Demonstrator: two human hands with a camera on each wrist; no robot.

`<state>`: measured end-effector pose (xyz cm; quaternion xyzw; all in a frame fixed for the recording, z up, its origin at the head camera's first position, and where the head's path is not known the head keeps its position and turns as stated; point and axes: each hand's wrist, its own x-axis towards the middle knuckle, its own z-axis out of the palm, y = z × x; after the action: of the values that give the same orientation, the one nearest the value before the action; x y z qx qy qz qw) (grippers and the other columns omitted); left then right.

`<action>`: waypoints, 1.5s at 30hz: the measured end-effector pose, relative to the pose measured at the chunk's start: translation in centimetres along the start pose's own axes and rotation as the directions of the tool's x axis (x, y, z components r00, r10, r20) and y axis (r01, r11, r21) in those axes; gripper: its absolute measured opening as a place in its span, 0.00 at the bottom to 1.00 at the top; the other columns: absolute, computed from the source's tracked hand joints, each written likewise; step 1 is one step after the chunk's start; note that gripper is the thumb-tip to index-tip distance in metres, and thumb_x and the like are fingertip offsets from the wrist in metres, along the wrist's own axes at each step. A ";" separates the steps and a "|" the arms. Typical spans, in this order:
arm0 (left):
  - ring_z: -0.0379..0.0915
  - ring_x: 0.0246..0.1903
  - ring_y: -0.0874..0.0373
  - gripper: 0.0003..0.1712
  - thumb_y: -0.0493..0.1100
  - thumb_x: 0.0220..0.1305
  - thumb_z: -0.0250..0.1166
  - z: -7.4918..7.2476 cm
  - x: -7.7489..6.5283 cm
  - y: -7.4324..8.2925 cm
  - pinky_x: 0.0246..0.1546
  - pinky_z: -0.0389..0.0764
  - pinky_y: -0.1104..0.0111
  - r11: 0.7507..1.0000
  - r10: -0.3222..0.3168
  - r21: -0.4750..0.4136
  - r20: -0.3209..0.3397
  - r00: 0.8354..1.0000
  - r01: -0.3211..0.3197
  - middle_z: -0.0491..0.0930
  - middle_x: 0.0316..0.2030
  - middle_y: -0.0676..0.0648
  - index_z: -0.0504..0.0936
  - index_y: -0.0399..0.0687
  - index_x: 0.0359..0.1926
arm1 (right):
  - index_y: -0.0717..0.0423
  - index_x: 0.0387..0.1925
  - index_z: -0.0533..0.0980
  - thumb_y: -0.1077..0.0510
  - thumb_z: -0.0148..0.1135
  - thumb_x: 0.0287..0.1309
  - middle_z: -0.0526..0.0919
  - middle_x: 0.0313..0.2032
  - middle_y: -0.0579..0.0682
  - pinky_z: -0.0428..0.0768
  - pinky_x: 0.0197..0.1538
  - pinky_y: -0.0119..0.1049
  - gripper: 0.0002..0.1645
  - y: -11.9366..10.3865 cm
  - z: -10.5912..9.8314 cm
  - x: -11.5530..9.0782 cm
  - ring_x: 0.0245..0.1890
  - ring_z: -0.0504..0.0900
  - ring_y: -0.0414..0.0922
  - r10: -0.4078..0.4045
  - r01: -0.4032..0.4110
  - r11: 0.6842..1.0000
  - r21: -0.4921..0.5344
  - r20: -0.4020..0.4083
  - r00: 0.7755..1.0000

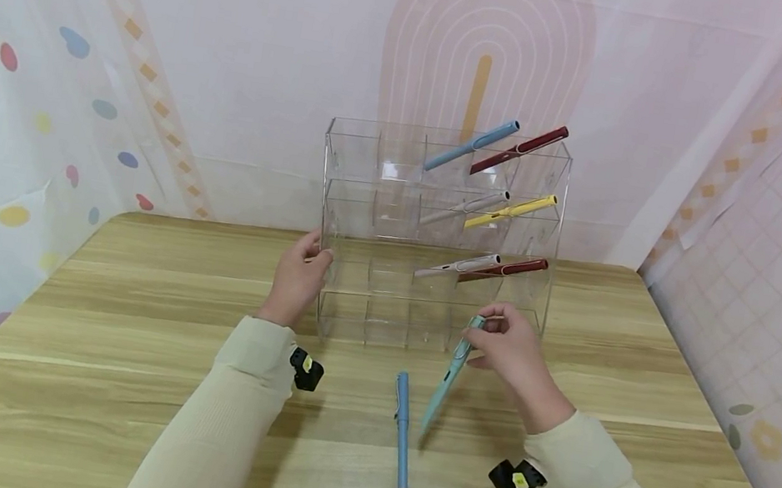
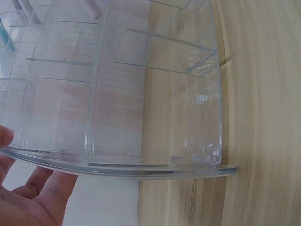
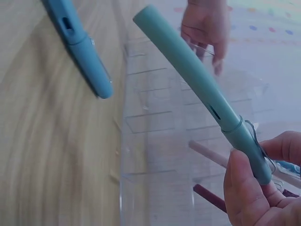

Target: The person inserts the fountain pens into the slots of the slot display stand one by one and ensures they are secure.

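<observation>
A clear acrylic rack with tiers of compartments stands upright on the table. My left hand holds its left side panel; in the left wrist view the fingers show beyond the panel edge. In front of the rack's lower right, my right hand pinches a mint-green pen by its clip end, tilted with the other end down. The right wrist view shows the thumb and fingers about the cap of this mint pen. A blue pen lies on the table left of it.
The rack's right columns hold a light blue pen, a dark red pen, a grey pen, a yellow pen, a pale pink pen and another dark red pen. Patterned cloth hangs behind the wooden table.
</observation>
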<state>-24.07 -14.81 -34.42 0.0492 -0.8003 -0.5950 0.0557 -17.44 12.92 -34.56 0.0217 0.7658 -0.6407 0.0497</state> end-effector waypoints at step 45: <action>0.67 0.47 0.51 0.28 0.41 0.73 0.49 0.0 0.0 0.0 0.40 0.70 0.67 0.999 -0.003 0.032 -0.004 1.000 0.003 0.70 0.56 0.36 0.63 0.50 0.72 | 0.58 0.38 0.66 0.74 0.59 0.56 0.69 0.34 0.49 0.80 0.31 0.26 0.15 1.2 1.7 2.1 0.27 0.78 0.33 -0.064 0.317 0.856 0.409 -0.525 0.849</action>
<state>-24.11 -14.84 -34.44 0.0526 -0.8095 -0.5821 0.0556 -19.38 11.37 -36.25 0.1176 0.5672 -0.7847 -0.2205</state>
